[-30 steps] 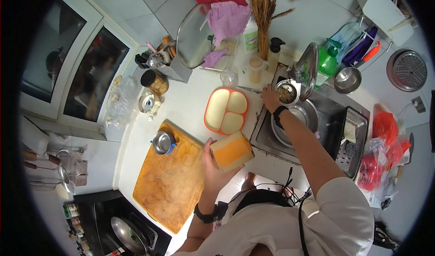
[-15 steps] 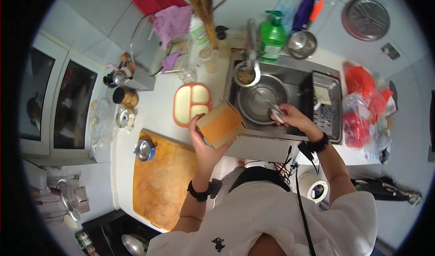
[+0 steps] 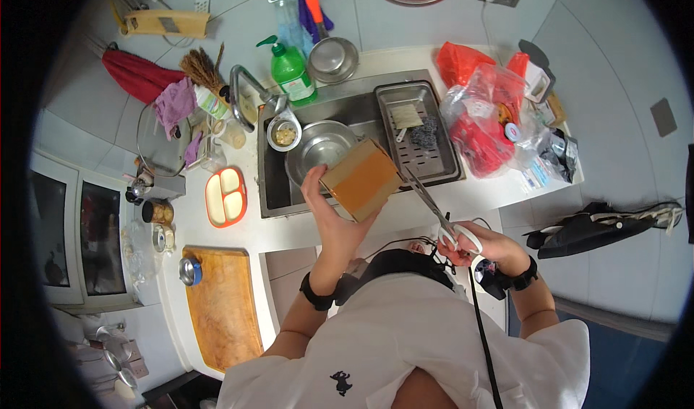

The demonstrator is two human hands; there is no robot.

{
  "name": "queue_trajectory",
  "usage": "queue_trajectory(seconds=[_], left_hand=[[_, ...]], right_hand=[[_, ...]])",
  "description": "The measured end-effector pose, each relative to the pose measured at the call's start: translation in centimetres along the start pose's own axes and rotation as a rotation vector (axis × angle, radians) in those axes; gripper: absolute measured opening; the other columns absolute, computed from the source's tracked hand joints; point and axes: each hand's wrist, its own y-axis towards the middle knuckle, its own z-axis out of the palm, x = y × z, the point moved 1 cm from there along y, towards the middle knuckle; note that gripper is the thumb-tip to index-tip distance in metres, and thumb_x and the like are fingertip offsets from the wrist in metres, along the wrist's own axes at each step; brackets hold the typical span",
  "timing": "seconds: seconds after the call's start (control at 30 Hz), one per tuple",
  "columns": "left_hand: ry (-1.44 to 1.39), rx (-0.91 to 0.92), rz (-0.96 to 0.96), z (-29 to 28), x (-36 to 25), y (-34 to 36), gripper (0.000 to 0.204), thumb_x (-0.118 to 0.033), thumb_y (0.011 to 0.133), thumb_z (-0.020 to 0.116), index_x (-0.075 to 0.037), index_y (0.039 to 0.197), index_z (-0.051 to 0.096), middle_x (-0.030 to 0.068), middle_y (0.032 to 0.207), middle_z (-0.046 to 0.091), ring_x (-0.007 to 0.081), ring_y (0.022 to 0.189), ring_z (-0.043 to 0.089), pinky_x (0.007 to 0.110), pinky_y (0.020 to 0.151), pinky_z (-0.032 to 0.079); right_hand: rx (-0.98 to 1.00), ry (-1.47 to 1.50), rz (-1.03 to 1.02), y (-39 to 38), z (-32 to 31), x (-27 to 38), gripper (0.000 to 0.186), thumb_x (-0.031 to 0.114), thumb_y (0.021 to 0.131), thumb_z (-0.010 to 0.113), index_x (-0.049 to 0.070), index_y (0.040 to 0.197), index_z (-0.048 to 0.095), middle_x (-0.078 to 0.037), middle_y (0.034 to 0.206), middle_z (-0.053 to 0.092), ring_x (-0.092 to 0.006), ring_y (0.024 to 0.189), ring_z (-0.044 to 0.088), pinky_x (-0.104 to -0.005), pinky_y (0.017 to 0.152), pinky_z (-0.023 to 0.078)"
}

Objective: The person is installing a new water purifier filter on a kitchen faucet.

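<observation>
A brown cardboard box (image 3: 361, 180), with a wide strip of orange-brown tape along its face, is gripped in my left hand (image 3: 334, 214) above the sink's front edge. My right hand (image 3: 477, 246) holds a pair of scissors (image 3: 431, 205) by the white handles. Their metal blades point up and left, with the tips close to the right side of the box; whether they touch it I cannot tell. Behind the box, a metal bowl (image 3: 318, 145) sits in the sink and is partly covered by the box and my hand.
A perforated steel tray (image 3: 426, 156) lies across the sink's right side. Red and clear plastic bags (image 3: 481, 130) crowd the counter beyond it. On the left are a divided plate (image 3: 226, 196) and a wooden cutting board (image 3: 224, 308). A faucet (image 3: 253, 94) and green pump bottle (image 3: 293, 73) stand behind.
The view has turned to the right. My right hand has come back from over the sink with the scissors, whose blades are now beside the box. My left hand still holds the box.
</observation>
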Motion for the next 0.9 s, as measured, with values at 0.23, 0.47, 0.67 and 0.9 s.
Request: queue_trajectory(seconds=[0.23,0.47,0.67,0.9], left_hand=[[0.077,-0.049,-0.012,1.9,-3.8,-2.0,0.1,-0.014,0.05,0.085,-0.004,0.128,0.024,0.0144,0.124,0.032,0.0276,0.114,0.037,0.038,0.095,0.033],[0.119,-0.102,0.035,0.9,-5.1,-3.0,0.1,-0.016,0.049,0.085,-0.004,0.127,0.025,0.0154,0.123,0.032,0.0287,0.115,0.036,0.039,0.096,0.032],[0.108,-0.111,0.119,-0.6,-5.5,-3.2,0.098,-0.015,0.049,0.084,-0.004,0.126,0.026,0.0161,0.122,0.033,0.0289,0.113,0.038,0.039,0.095,0.033],[0.039,-0.112,0.047,0.3,-5.7,-4.0,0.097,-0.016,0.048,0.085,-0.004,0.125,0.027,0.0149,0.12,0.035,0.0267,0.109,0.041,0.039,0.094,0.034]], right_hand=[[0.076,0.005,-0.027,-3.7,-1.6,-1.3,0.029,0.032,0.087,0.049,0.005,0.08,0.045,0.0,0.06,0.045,-0.0064,0.045,0.04,-0.0202,0.04,0.027],[0.076,-0.047,-0.013,-4.6,-1.4,-0.8,0.024,0.025,0.089,0.048,0.006,0.075,0.043,0.002,0.063,0.042,-0.006,0.045,0.04,-0.0198,0.04,0.026],[0.127,-0.044,-0.009,-4.1,-1.0,-0.5,0.028,0.031,0.087,0.052,0.004,0.079,0.046,0.002,0.06,0.042,-0.0052,0.045,0.038,-0.0197,0.04,0.027],[-0.014,-0.082,-0.053,-2.2,-1.0,-1.0,0.025,0.025,0.088,0.053,0.006,0.072,0.048,0.004,0.056,0.044,-0.0039,0.045,0.039,-0.019,0.04,0.028]])
